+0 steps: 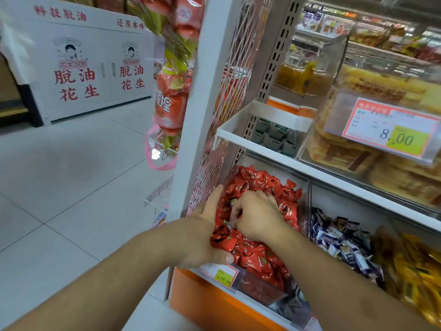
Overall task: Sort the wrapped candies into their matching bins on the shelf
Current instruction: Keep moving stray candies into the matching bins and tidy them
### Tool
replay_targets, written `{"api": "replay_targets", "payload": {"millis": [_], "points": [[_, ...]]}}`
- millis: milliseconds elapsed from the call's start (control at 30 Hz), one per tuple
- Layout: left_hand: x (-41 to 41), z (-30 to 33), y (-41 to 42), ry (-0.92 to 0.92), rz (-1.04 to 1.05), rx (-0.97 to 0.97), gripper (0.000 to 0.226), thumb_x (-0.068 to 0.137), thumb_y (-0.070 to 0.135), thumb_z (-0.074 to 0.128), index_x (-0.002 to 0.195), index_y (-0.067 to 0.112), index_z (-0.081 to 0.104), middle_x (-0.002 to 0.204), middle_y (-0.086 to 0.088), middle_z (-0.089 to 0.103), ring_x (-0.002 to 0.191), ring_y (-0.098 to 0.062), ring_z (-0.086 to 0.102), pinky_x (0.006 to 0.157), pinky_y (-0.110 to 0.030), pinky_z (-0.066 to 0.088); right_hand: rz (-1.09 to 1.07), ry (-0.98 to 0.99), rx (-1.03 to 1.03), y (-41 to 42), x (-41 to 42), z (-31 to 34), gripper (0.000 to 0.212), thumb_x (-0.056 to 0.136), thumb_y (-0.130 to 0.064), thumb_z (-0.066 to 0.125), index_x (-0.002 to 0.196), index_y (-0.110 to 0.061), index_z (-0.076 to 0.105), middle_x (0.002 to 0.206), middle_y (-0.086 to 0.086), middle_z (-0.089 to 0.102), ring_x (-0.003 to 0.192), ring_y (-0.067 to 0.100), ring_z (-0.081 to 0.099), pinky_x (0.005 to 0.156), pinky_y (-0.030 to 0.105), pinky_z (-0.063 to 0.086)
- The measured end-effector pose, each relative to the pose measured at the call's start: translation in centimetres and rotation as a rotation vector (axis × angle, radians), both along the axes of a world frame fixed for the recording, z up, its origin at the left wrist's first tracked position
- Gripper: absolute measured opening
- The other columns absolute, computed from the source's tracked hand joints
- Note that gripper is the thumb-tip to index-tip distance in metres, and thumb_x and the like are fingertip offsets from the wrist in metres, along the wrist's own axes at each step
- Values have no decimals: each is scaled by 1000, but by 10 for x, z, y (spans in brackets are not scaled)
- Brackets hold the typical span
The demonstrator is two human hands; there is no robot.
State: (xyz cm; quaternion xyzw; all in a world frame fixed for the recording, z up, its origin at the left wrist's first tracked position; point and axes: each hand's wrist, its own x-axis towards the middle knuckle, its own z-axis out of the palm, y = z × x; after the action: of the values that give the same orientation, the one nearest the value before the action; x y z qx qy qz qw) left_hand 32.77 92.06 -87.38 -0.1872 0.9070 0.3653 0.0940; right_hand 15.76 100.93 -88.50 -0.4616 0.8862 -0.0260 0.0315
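Red candies (257, 249) fill the leftmost clear bin (262, 292) on the low shelf. Left hand (202, 237) lies at the bin's left edge, fingers straight, cupping the pile's side. Right hand (257, 218) sits on top of the pile, fingers curled, pinching a dark-marked candy (228, 224). Right of this bin lie blue-white candies (343, 244), then yellow ones (415, 266). A price tag (220, 274) hangs on the bin's near front.

left forearm (100, 271): bare, no sleeve | right forearm (334, 278): bare, no sleeve
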Motion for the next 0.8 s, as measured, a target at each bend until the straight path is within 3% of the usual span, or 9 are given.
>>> {"api": "replay_targets", "payload": {"millis": [100,233,333,400,433,567,633,700,800], "points": [[0,-1,0,13,-2,43,135,82,57,79,141,51,-43,171,6,-10,152,-25,29,120,-39,32,-26,-109,-87,4,2,6,21,76,-13,69,66,-31,76,73,-17,70,82,5,62,107,38,43],[-2,-7,-3,32,-6,18,136,82,55,79,142,50,-42,171,5,-11,153,-24,28,121,-36,30,-12,-164,-313,23,7,23,24,78,-8,73,65,-27,69,83,-17,68,86,1,62,93,33,53],[-3,-8,-4,37,0,28,136,82,53,80,142,51,-42,171,4,-9,152,-24,29,120,-35,30,-40,-181,-425,56,15,40,22,88,-16,76,73,-29,66,88,-19,68,76,1,62,72,14,49],[-3,-8,-4,44,-3,27,136,82,53,80,142,51,-42,171,5,-9,153,-24,28,120,-35,28,-117,-216,-502,89,21,51,18,92,-21,74,79,-30,66,82,-17,68,60,8,60,54,20,46],[-3,-9,-5,52,-2,23,136,82,53,80,142,51,-42,171,5,-9,153,-24,27,120,-35,27,-154,-221,-538,106,23,55,16,93,-23,74,82,-31,65,81,-16,68,58,11,60,53,23,45],[-3,-10,-6,67,-1,28,137,80,54,81,143,51,-41,171,4,-7,154,-24,24,121,-36,25,-317,-133,-569,172,20,62,13,93,-29,72,83,-34,64,81,-13,70,61,18,61,58,38,52],[-3,-9,-5,56,-2,28,138,80,54,81,142,51,-42,171,3,-7,155,-24,22,122,-37,24,-389,-70,-475,191,15,58,16,93,-27,73,84,-36,62,97,-13,72,67,11,60,60,31,48],[-3,-8,-4,58,-2,29,138,80,55,81,142,50,-43,171,2,-7,155,-24,22,123,-37,24,-438,-27,-321,198,12,54,11,94,-29,72,98,-36,64,120,-4,69,77,12,59,70,27,45],[-2,-7,-4,62,-6,26,138,81,54,81,143,48,-41,172,1,-6,154,-23,23,123,-35,25,-323,35,-304,181,15,55,27,96,-26,69,123,-30,65,122,-13,64,104,7,56,92,25,45]]}}
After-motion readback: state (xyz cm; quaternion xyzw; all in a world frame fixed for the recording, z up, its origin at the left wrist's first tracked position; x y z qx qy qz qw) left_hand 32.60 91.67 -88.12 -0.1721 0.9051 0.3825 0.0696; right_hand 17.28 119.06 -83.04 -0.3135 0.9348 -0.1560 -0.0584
